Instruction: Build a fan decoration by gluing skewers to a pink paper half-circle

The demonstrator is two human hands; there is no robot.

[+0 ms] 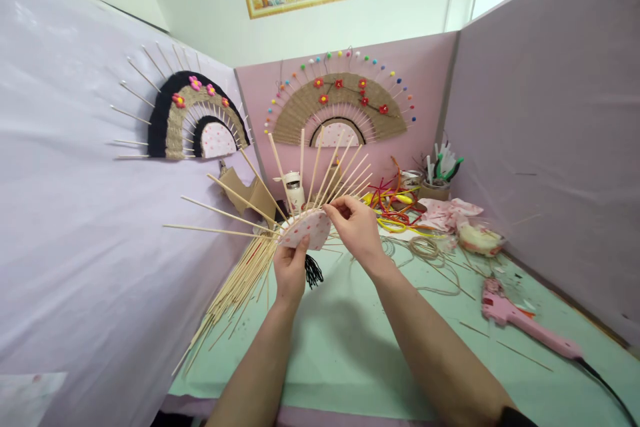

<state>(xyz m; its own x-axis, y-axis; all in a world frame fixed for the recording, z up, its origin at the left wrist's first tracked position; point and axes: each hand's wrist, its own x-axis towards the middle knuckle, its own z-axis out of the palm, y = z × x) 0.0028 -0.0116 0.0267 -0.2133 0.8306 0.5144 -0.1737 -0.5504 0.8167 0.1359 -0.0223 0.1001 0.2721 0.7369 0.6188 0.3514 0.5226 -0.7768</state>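
A half-round piece covered in white cloth with pink dots (314, 228) is held up over the table, with several thin wooden sticks (245, 200) fanning out from its curved edge. My left hand (291, 268) grips its lower part, thumb on the dotted face. At the upper right edge, my right hand (356, 227) pinches with thumb and forefinger near the base of the sticks; what lies between the fingertips is too small to make out. Black yarn strands (313, 271) hang below the piece, beside my left hand.
Loose sticks (240, 283) lie in a pile at the left. A pink glue gun (525, 325) with a cord rests at the right. Behind are colored stems (395, 213), twine (425, 248) and a container with green-handled tools (435, 188). Two decorated fans (295, 117) hang on the partitions.
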